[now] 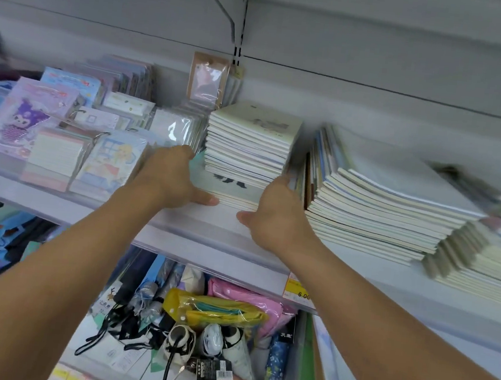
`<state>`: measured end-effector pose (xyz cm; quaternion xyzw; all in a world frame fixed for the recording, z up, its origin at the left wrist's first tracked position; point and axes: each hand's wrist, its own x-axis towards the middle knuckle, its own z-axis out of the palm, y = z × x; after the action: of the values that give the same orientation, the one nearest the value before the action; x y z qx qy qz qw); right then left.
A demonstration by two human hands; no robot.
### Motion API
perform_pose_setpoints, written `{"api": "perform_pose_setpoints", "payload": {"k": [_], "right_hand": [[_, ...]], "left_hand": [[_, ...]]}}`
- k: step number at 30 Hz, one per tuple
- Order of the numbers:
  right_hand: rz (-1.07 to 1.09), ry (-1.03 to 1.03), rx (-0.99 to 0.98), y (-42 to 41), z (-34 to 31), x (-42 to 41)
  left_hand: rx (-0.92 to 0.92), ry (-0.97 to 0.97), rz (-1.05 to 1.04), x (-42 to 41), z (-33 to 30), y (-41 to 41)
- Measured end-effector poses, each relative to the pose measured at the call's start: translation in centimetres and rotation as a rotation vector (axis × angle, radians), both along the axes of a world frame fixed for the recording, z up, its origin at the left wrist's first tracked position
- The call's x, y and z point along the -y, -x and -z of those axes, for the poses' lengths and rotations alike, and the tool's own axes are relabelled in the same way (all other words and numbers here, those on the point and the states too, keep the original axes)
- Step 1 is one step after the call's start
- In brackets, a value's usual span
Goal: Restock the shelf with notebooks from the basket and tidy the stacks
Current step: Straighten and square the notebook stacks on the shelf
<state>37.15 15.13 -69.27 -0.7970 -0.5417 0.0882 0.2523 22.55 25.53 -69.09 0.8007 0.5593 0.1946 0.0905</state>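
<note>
A stack of pale notebooks [249, 146] stands on the white shelf [207, 235], its upper part set further back than the few bottom ones, whose cover shows a black drawing. My left hand [168, 178] holds the stack's left side, thumb along the front edge of the bottom notebooks. On the stack's right side my right hand [274, 214] has its fingers reaching behind and its thumb pointing left at the front. A bigger, fanned pile of notebooks [389, 210] lies just to the right. No basket is in view.
Packaged ring-bound note cards and sticker packs [63, 139] crowd the shelf on the left. More notebook piles [495, 262] sit at the far right. Below the shelf lie folded umbrellas and plastic pouches [213, 325]. A yellow price tag [299, 291] hangs on the shelf's front rail.
</note>
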Motion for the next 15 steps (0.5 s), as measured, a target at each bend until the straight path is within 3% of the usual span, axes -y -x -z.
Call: {"api": "perform_pose_setpoints", "payload": {"k": [2,4,7,9,12,15], "right_hand": [[-0.137,-0.053,0.059,-0.2,-1.4,4.1],[-0.117,-0.165,0.204,-3.1,-2.9,7.9],[0.139,-0.286,0.339,-8.9,-4.3,12.1],[0.312,-0.363,0.264,-11.8,-3.9,14.3],[0.516,-0.461,0.098,-14.7,-2.1,16.1],[0.598,-0.542,-0.239,-15.6,-1.1,16.4]], "left_hand": [[0.053,-0.100,0.021,2.0,0.2,0.0],[0.297,-0.140,0.132,5.2,-0.5,-1.1],[0.515,0.179,0.445,8.6,-1.5,-5.1],[0.542,0.252,0.561,9.8,-1.2,-8.5],[0.630,0.207,0.631,10.4,-0.2,-12.7],[0.808,0.315,0.528,10.5,-0.4,-14.8]]}}
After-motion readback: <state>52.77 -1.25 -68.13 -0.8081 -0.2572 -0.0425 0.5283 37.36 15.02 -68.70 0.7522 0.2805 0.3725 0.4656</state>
